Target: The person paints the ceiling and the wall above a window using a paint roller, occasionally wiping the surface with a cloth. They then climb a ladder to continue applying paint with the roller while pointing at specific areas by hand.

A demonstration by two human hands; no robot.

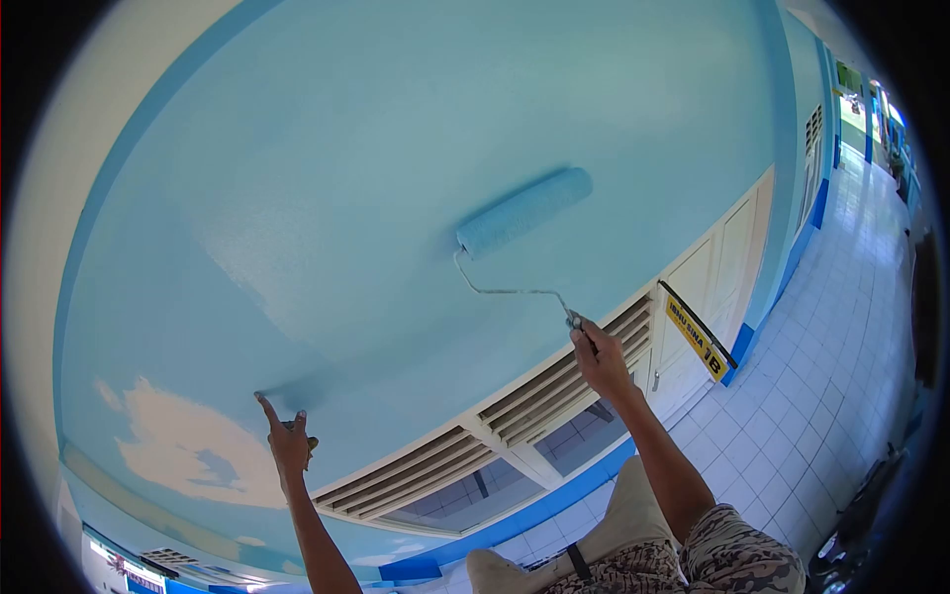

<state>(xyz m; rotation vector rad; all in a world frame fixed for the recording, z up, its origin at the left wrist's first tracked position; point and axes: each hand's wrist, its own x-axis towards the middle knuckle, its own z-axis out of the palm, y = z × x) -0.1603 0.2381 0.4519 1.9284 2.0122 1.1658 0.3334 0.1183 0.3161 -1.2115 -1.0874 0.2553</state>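
Yellow sign (pixel 695 337) juts out; floor tiles (pixel 792 396) shine.

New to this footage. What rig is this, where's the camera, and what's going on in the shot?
No robot here: just a person's two bare hands, seen in one view from a camera worn on the head. The wide lens bends straight lines.

The right hand grips a paint roller by its handle, with the blue sleeve against the light blue wall. The left hand points a finger at the wall; whether it holds anything is unclear. A cream patch shows beside it. Below are slatted vents and a yellow sign.
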